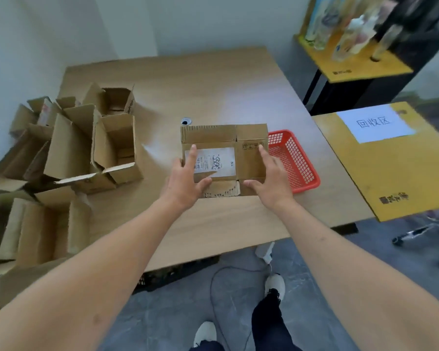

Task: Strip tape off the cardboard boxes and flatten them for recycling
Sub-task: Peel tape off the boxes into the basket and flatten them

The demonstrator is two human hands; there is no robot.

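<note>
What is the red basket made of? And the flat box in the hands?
The red basket looks like glossy moulded plastic: its walls and floor are an even grid of holes. The flattened box looks like matt brown corrugated cardboard: wavy fluting shows along its torn edges. Its white label seems to be paper.

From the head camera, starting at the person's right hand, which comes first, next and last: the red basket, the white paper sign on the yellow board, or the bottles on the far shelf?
From the right hand:
1. Red basket, just right of the hand on the table.
2. White paper sign, farther right on the yellow board.
3. Bottles, far back on the right.
</note>
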